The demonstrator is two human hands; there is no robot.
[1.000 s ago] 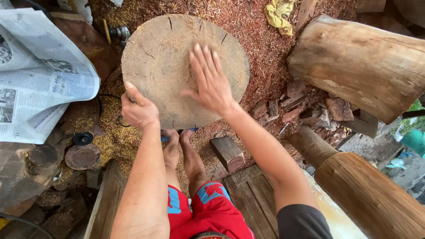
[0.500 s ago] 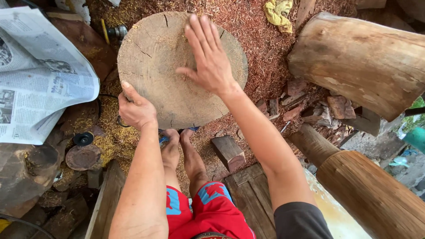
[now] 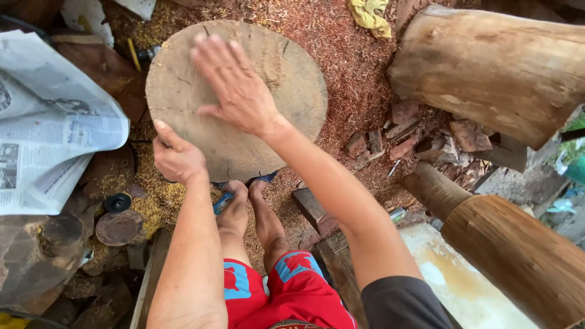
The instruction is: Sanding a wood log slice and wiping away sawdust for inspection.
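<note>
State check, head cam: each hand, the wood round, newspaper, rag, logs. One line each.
left hand: gripping the round's near-left edge
right hand: open, flat on the face
wood round: cracked, dusted with sawdust
newspaper: unfolded, rumpled
yellow rag: crumpled on shavings
logs: lying on their sides

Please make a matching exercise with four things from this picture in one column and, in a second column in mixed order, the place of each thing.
Things:
1. right hand
2. left hand
3. newspaper
4. yellow cloth

Places:
A. at the left side of the picture, spread open
B. flat on the top face of the round wood slab
C. at the top of the picture, on the red-brown sawdust
D. gripping the near left edge of the slab

Pairs: 1-B, 2-D, 3-A, 4-C
</note>
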